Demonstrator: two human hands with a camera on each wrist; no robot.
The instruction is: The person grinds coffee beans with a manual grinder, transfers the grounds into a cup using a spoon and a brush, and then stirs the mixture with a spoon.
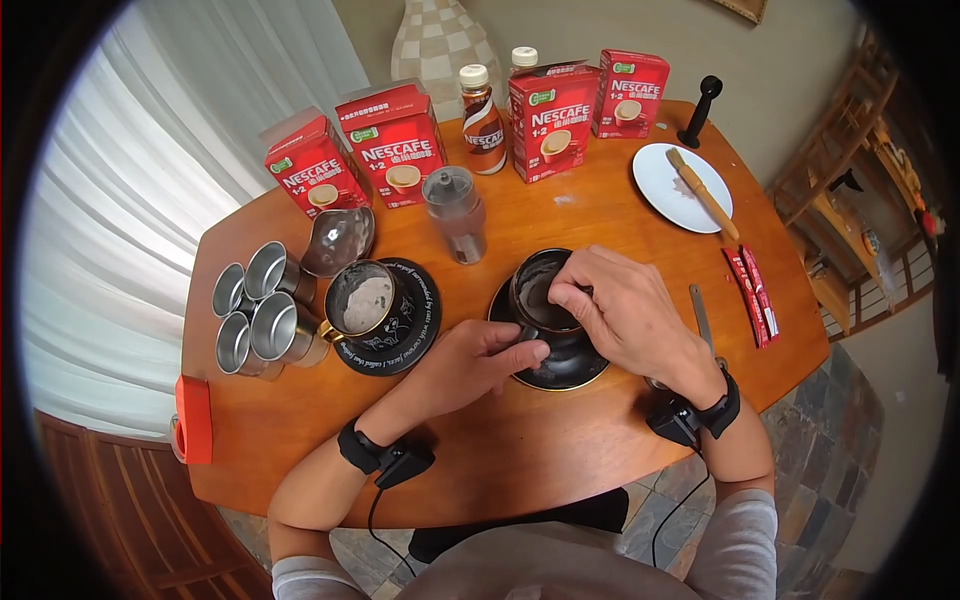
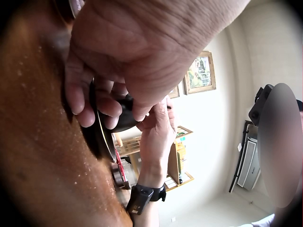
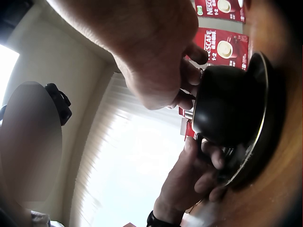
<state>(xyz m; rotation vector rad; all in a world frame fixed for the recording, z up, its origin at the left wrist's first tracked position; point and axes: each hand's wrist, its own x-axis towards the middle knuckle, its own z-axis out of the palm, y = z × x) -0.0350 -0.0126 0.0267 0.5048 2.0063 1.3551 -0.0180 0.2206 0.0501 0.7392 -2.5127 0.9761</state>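
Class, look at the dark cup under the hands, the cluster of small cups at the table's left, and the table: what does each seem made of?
Dark cup: probably glazed ceramic, glossy black.
Small cups: likely steel, silvery with bright reflections.
Table: apparently varnished wood, warm orange-brown with a soft sheen.

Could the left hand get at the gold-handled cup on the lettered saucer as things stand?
Probably yes: the left hand holds the black cup, and the gold-handled cup stands just beside it, with nothing between.
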